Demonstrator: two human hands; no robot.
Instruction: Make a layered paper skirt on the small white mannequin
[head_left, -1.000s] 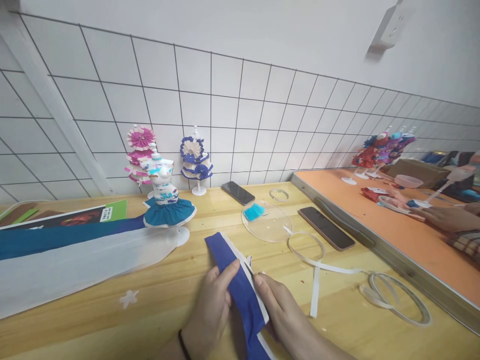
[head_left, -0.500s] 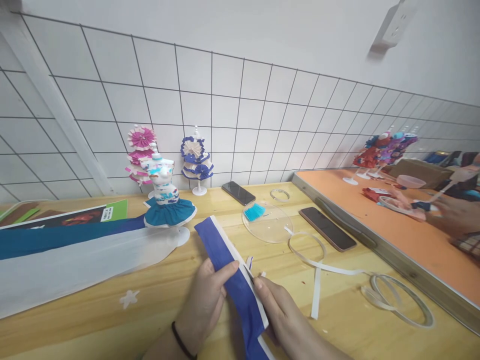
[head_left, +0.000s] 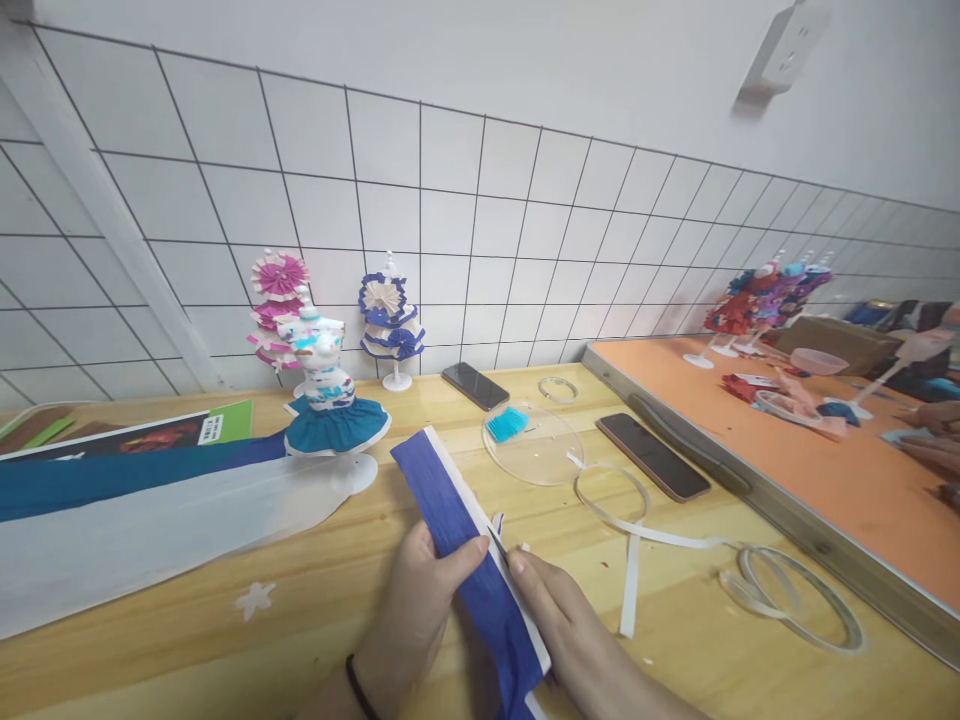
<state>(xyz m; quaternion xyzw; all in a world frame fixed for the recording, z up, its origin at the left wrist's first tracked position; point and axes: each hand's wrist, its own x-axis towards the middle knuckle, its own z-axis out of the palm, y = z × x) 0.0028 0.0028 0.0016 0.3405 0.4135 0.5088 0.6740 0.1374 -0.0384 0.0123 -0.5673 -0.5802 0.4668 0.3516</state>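
A purple strip of crepe-like paper [head_left: 448, 505] with a white band along its right edge slants across the middle, its lower end folded over. My left hand [head_left: 420, 590] grips it from the left, thumb pressed on top near the white band. On the other side, my right hand [head_left: 559, 610] is closed around a thin dark pointed tool [head_left: 497, 545], whose tip lies along the white edge. Most of that tool is hidden in the fingers, so its kind is unclear. Beyond them stands a small dress form [head_left: 322, 355] wearing a teal skirt with a white hem.
White double-sided-looking tape [head_left: 675, 537] trails to a roll [head_left: 832, 630] at right. A clear disc [head_left: 555, 460] carries blue pleated paper [head_left: 508, 425]. Two phones [head_left: 652, 457] lie nearby. Teal and white sheets [head_left: 187, 535] cover the left. A co-worker's hand [head_left: 934, 445] shows over the orange mat [head_left: 780, 460].
My left thumb and the dark tool have shifted slightly along the strip's white edge, and more of the tool shows. The co-worker's hand has drawn back to the right.
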